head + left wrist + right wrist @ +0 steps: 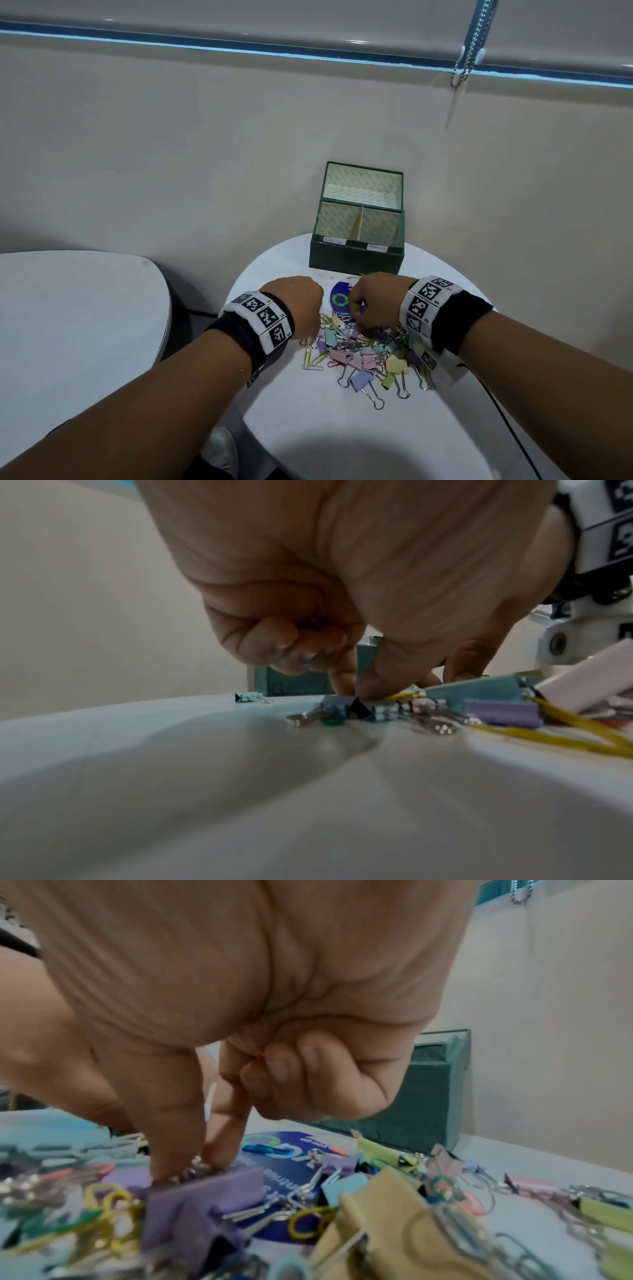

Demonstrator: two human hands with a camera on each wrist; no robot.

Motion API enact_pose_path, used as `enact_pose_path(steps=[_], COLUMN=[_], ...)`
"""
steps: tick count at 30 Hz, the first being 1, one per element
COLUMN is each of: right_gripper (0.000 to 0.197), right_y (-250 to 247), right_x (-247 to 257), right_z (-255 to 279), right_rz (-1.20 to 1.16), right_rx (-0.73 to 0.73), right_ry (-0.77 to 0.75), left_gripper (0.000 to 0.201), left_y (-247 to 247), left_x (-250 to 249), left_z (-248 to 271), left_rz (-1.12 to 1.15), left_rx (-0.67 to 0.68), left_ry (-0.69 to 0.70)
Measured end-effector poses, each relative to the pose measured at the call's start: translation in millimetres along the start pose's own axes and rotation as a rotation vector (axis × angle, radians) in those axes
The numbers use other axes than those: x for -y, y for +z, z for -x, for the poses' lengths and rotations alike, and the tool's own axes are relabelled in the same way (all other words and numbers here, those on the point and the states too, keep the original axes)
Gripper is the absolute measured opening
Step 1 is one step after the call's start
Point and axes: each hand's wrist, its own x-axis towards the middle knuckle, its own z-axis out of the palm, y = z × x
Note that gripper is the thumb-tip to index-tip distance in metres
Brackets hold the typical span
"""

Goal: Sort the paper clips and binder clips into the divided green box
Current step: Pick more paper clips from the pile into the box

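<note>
The left hand [301,301] reaches thumb and forefinger down to a small binder clip [339,706] at the left edge of the pile [366,356], its other fingers curled in; whether it grips is unclear. The right hand [373,303] pinches the wire handles of a purple binder clip [205,1194], the lever that lifts it free. The green box [358,240] stands open behind the pile on the bench [428,438], near enough for a short carry; its two labelled front compartments appear empty, so sorting is judged barely begun.
</note>
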Motion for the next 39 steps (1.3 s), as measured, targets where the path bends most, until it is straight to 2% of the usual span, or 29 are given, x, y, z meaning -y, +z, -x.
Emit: enact_pose_path(steps=[5,9,12,14,16,19,22,25,27,31,36,39], right_gripper=[0.023,0.011,0.019,0.017,0.013,0.019,0.018,0.027,0.026,0.016,0.018,0.02], right_y=[1,8,10,10,6,-6,-23,-39,-45,-46,-52,-60], right_x=[3,9,11,10,6,-6,-21,-44,-60,-81,-82,-81], right_z=[-4,-10,-13,-16,-17,-13,-8,-13,-17,-26,-32,-38], right_rz=[-0.022,0.016,0.063,0.064,-0.018,-0.306,-0.51,-0.646,-0.79,-0.972,-0.814,-0.93], right_rx=[-0.068,-0.05,-0.023,-0.011,-0.011,-0.033,-0.149,-0.424,-0.561,-0.575,-0.589,-0.584], right_ry=[0.03,0.0,0.014,0.022,0.024,0.038,0.08,0.204,0.309,0.422,0.422,0.394], left_gripper=[0.019,0.018,0.013,0.012,0.013,0.012,0.022,0.024,0.024,0.025,0.021,0.017], left_y=[-3,-2,-3,-3,-3,0,4,6,7,6,3,3], left_x=[2,3,1,1,0,1,4,5,6,5,5,5], left_z=[0,0,-1,-1,-2,-3,-5,-6,-5,-6,-5,-4], left_rz=[0.027,0.035,0.013,-0.008,-0.017,-0.006,0.02,0.033,0.036,0.033,0.05,0.042], left_rx=[-0.052,0.0,0.017,0.02,0.019,0.023,0.006,-0.013,-0.022,-0.054,-0.042,-0.018], left_ry=[-0.022,-0.048,-0.049,-0.037,-0.036,-0.041,-0.049,-0.051,-0.048,-0.041,-0.071,-0.086])
